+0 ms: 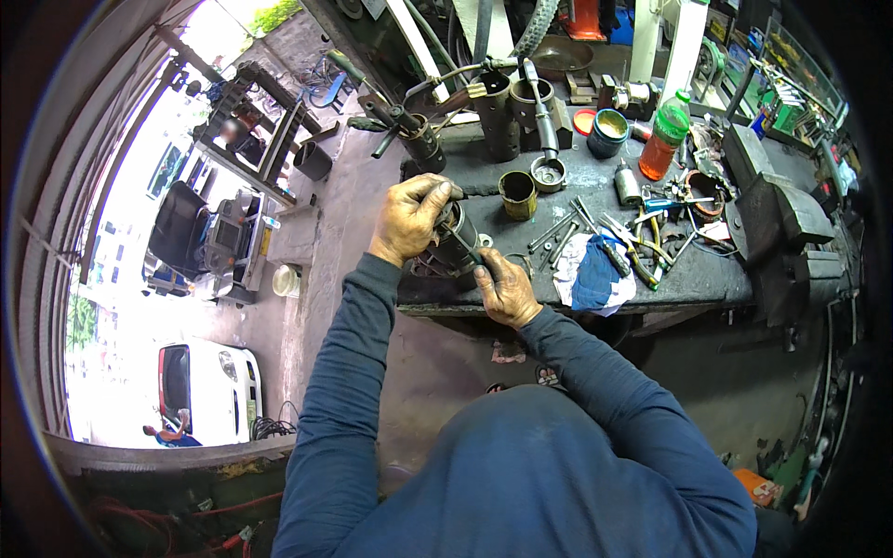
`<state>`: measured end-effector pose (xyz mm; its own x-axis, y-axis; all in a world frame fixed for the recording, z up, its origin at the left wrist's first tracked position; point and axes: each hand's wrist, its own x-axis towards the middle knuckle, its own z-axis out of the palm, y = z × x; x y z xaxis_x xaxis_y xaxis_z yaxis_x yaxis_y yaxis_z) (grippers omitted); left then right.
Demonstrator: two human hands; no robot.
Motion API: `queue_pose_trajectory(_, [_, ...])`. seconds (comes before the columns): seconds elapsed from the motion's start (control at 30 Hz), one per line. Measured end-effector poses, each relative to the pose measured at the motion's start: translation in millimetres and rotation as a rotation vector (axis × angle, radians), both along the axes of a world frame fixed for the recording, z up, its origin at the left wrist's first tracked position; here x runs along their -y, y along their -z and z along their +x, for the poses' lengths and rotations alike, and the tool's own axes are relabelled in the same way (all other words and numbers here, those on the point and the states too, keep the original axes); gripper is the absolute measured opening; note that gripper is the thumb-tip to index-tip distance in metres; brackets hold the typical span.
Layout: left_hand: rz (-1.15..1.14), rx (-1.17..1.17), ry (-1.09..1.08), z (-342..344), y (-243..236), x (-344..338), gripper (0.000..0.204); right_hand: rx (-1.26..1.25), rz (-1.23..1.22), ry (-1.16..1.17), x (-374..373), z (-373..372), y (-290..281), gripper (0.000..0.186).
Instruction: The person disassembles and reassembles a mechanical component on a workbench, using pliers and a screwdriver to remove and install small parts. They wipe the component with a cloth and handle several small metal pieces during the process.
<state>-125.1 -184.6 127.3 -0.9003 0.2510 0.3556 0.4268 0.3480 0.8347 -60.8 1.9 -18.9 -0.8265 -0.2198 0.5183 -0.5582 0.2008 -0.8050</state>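
At the left end of the workbench (pixel 577 296), a dark, greasy cylindrical metal part (pixel 461 249) stands close to the edge. My left hand (pixel 407 220) is closed around its upper end, thumb on top. Lower and to the right, my right hand (pixel 508 292) pinches a slim dark tool (pixel 471 249) whose thin shaft slants up to the part; its exact kind is unclear. Just right of the part sits an open brownish metal sleeve (pixel 518 197). Behind that lies a ratchet-like wrench (pixel 542 110) with a round ring (pixel 548 174) at its lower end.
Several bolts (pixel 558 232), pliers (pixel 642 253) and a white-and-blue rag (pixel 595 274) lie on the right. Farther back stand a dark grease tub (pixel 607 133) and a bottle of red liquid (pixel 665 138). A large vise (pixel 786 209) occupies the right end; tool-filled cylinders (pixel 420 144) stand at the back left.
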Motion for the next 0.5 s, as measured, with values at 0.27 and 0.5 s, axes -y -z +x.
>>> queue_pose_trajectory(0.27, [-0.034, -0.056, -0.039, 5.8, -3.0, 1.7, 0.025, 0.059, 0.012, -0.008, 7.6, 2.8, 3.4, 0.032])
queue_pose_trajectory(0.5, [-0.277, -0.431, -0.564, 86.9, -1.2, -25.7, 0.032, 0.024, 0.000, 0.019, 6.8, 2.4, 5.2, 0.031])
